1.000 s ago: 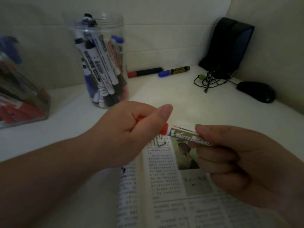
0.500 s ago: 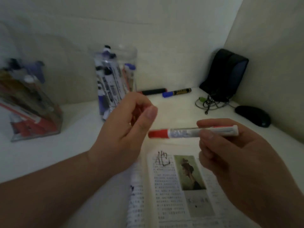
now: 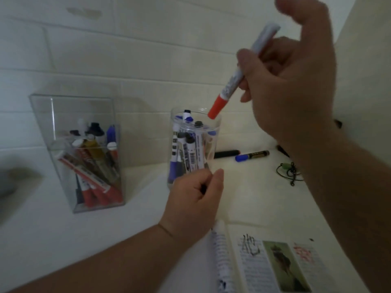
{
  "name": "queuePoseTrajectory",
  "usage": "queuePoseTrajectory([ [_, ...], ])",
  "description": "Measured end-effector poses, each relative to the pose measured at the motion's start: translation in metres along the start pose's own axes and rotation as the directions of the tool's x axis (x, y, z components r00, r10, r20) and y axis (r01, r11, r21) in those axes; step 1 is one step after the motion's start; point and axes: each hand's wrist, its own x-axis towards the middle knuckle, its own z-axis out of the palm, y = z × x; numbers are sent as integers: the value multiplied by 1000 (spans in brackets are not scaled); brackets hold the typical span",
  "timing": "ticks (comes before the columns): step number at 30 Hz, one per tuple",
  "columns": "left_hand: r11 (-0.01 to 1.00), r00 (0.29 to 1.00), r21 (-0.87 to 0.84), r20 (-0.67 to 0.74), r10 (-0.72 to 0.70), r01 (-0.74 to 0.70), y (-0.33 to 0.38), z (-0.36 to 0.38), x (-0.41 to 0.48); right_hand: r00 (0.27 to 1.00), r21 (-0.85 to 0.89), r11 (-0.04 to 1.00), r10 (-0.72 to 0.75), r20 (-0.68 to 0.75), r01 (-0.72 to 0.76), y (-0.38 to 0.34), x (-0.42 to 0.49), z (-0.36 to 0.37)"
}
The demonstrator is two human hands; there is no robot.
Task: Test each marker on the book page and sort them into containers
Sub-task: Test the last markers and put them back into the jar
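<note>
My right hand [image 3: 289, 81] pinches a red-capped whiteboard marker [image 3: 232, 81] and holds it tilted, cap down, just above the rim of a round clear jar [image 3: 213, 149] filled with several markers. My left hand [image 3: 194, 204] hovers in front of that jar with fingers loosely curled and nothing in them. A square clear box [image 3: 50, 115] to the left holds several more markers, many with red caps. The open book [image 3: 275, 263] lies at the lower right, with black and red scribbles on its page.
A black marker with a red end [image 3: 226, 154] and a blue-capped marker [image 3: 251, 155] lie on the white desk behind the jar. A tangled dark cord [image 3: 289, 172] sits at the right by my forearm. Tiled wall stands close behind.
My right hand has lifted the capped red marker from over the book up and left to above the round jar. My left hand let go of the cap end and dropped lower.
</note>
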Motion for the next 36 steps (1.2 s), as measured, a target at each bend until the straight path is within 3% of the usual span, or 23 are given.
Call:
queuePoseTrajectory([
  [2, 999, 999, 10, 20, 31, -32, -1, 1, -1, 999, -80, 997, -19, 31, 22, 14, 12, 15],
  [6, 995, 992, 3, 74, 100, -101, -3, 3, -2, 986, -131, 989, 84, 145, -65, 40, 14, 38],
  [9, 991, 987, 3, 93, 130, -131, -5, 7, -3, 918, -421, 903, 92, 386, 87, 57, 6, 43],
  [11, 990, 986, -1, 98, 138, -139, -6, 8, -3, 884, -436, 885, 65, 463, 164, 64, 3, 39],
  [14, 988, 982, -3, 107, 155, -156, -7, 9, -4, 947, -335, 935, -3, 322, 117, 77, 7, 23],
  [17, 987, 978, -5, 137, 159, -160, -8, 10, -4, 956, -371, 925, 180, 231, -84, 100, -4, 12],
  [19, 987, 975, 3, 160, 155, -158, -9, 11, -5, 880, -586, 800, 363, 305, -126, 129, -21, 8],
  [20, 988, 974, 6, 171, 151, -154, -9, 12, -5, 806, -681, 725, 462, 371, -102, 143, -31, 7],
  [22, 989, 972, 2, 186, 146, -149, -8, 13, -5, 638, -768, 636, 624, 452, -78, 160, -48, 5],
  [24, 987, 968, 2, 198, 157, -161, -7, 13, -5, 554, -804, 592, 690, 467, -59, 170, -58, 4],
  [27, 986, 963, 7, 215, 164, -169, -7, 14, -5, 508, -858, 514, 735, 449, 16, 180, -65, 7],
  [30, 984, 958, 15, 232, 168, -176, -7, 13, -5, 511, -867, 492, 725, 461, 85, 187, -68, 8],
  [33, 982, 954, 16, 241, 176, -186, -7, 12, -5, 512, -816, 517, 643, 570, 259, 191, -65, 4],
  [36, 983, 953, 17, 247, 173, -183, -7, 14, -6, 437, -700, 584, 548, 713, 410, 185, -64, -5],
])
